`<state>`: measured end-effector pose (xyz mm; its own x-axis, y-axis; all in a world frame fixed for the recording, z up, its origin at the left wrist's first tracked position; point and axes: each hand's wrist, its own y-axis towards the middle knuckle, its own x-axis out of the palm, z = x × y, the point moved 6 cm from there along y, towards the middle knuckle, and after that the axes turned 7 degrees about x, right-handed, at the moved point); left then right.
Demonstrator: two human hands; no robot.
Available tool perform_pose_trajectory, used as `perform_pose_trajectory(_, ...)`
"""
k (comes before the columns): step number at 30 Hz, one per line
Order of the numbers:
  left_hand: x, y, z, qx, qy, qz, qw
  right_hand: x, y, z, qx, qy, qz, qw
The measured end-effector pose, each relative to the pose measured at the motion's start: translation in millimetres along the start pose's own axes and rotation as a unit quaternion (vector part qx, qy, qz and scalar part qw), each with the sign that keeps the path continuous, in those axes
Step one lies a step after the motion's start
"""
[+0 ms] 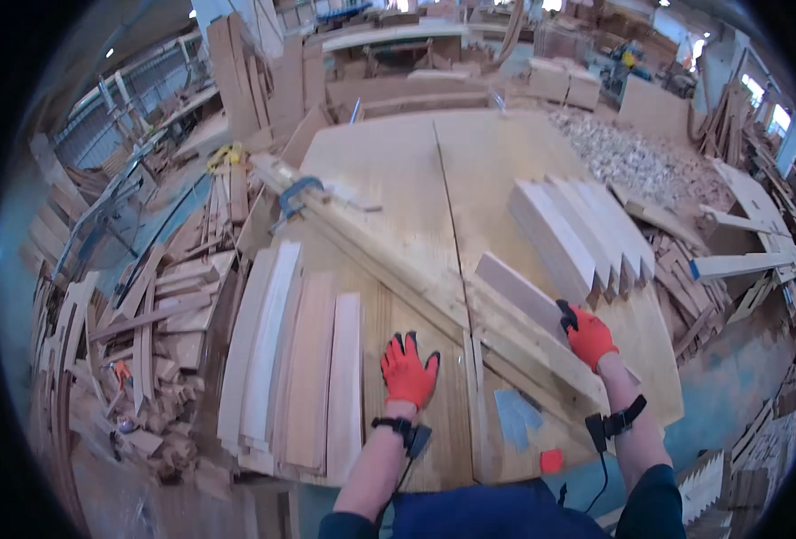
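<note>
My left hand (409, 373), in a red glove with black fingertips, is spread over the wooden tabletop (398, 234), just right of a stack of long pale boards (303, 368). Nothing is in it. My right hand (590, 337), gloved alike, is closed at the near end of a single pale board (525, 292), which leans along a long diagonal wooden beam (389, 265). A blue clamp (297, 199) grips the beam near its far left end. To the right lies a row of boards with pointed ends (582, 234).
Near the front edge lie a grey sheet (516, 418) and a small red block (551, 462). Scrap wood (160, 332) is heaped left of the table. More offcuts (685, 287) and a pile of wood chips (636, 157) are on the right. Black cables run from both wrist straps.
</note>
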<state>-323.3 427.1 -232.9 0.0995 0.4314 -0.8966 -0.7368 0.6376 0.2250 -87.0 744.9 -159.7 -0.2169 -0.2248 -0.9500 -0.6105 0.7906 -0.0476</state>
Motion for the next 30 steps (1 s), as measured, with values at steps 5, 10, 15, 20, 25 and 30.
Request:
perform_pose_trajectory(5,17,-14,-15,0.012,0.069,-0.001,0.998,48,9,-10,-0.003,0.069,-0.106,0.992)
perform_pose_trajectory(10,17,-9,-13,0.017,0.07,0.006,0.997,78,12,-36,-0.039,-0.018,-0.075,0.996)
perform_pose_trajectory(15,18,-5,-13,0.005,0.073,0.0,0.997,91,-15,-50,0.003,-0.011,-0.032,0.999)
perform_pose_trajectory(20,21,2,-15,-0.003,0.071,-0.004,0.997,94,-6,-48,0.004,-0.005,-0.017,1.0)
perform_pose_trajectory(25,21,16,-19,0.003,0.068,-0.006,0.998,89,31,-64,-0.015,-0.067,-0.013,0.998)
perform_pose_trajectory(30,21,36,-19,0.009,0.062,-0.014,0.998,112,119,-73,-0.06,-0.103,0.042,0.992)
